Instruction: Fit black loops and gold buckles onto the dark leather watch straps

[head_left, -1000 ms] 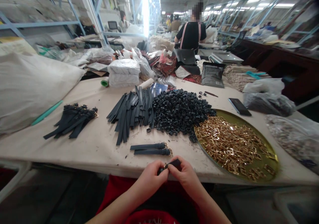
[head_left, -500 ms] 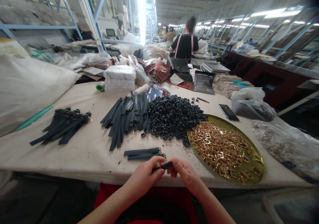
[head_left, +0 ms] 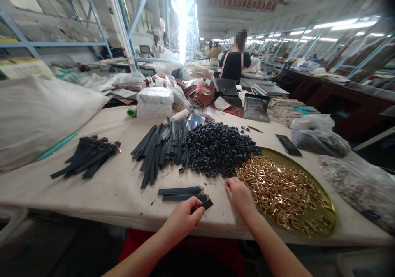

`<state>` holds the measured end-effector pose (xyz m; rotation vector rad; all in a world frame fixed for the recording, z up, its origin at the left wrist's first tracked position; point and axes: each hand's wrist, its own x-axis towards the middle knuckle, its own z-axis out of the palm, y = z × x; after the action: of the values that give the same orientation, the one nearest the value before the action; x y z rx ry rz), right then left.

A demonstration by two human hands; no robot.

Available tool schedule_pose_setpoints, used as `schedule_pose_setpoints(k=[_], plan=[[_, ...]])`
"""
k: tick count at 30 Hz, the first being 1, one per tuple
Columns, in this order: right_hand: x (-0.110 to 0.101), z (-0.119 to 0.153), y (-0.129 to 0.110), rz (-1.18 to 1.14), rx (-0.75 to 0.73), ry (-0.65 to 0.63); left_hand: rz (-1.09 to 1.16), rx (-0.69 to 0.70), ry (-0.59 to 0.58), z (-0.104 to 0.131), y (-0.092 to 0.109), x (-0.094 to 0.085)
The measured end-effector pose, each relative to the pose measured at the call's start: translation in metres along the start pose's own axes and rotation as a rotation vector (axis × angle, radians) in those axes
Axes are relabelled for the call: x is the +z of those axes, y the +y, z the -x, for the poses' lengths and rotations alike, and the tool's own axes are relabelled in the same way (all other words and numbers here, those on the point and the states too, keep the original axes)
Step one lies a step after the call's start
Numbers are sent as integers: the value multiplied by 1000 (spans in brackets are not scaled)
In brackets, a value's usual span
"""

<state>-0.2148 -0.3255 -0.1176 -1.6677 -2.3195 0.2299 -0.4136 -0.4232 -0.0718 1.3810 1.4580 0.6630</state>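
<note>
My left hand (head_left: 189,213) is closed on a dark leather strap (head_left: 206,205), pinched between thumb and fingers, with one end sticking out to the right. At the near edge of the heap of black loops (head_left: 216,149), my right hand (head_left: 239,192) has its fingers drawn together; whatever is between the fingertips is too small or hidden to make out. Just beyond my left hand lie a few dark straps with gold buckles (head_left: 179,190). A round brass-coloured tray (head_left: 328,223) heaped with gold buckles (head_left: 277,186) is beside my right hand.
Loose dark straps (head_left: 159,145) lie left of the loops, and a bundle of buckled straps (head_left: 89,158) is farther left. A phone (head_left: 288,144) and plastic bags (head_left: 321,135) are at the right. Wrapped packs (head_left: 155,102) stand behind. Another person (head_left: 233,65) is across the room.
My right hand has let go of the strap and moved up and right to the loop heap. The left hand keeps hold of the strap. The whole view has shifted slightly.
</note>
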Motion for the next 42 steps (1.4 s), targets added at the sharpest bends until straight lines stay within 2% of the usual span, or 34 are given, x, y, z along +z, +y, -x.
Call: schedule_pose_setpoints(k=[6,10,12,15,16,18,20,23,28,31,34,40,42], plan=[[0,-5,4,-153,49,-34,-48,-4,30,-2,4,0],[-5,0,-10,-319,58,-82,-26,9,74,-4,3,0],[-9,7,-23,-614,109,-184,10,25,138,-5,5,0],[-14,18,-47,-1342,350,-366,47,50,212,-8,7,1],[-15,22,-54,-1540,449,-384,42,51,218,-9,8,1],[-13,28,-65,-1742,580,-341,11,42,211,-9,7,2],[-9,32,-69,-1778,594,-271,-18,32,192,-8,5,3],[-6,36,-66,-1655,485,-226,3,0,104,-7,-1,2],[-15,37,-58,-1451,364,-389,25,-110,-21,-6,-1,-4],[-16,38,-57,-1453,366,-434,-35,-81,-3,-4,4,-5],[-12,39,-59,-1514,429,-437,-51,-17,18,-1,8,-3],[-8,43,-69,-1575,503,-269,-32,-3,87,2,5,-2],[-8,45,-71,-1580,505,-284,-35,3,101,2,2,-2]])
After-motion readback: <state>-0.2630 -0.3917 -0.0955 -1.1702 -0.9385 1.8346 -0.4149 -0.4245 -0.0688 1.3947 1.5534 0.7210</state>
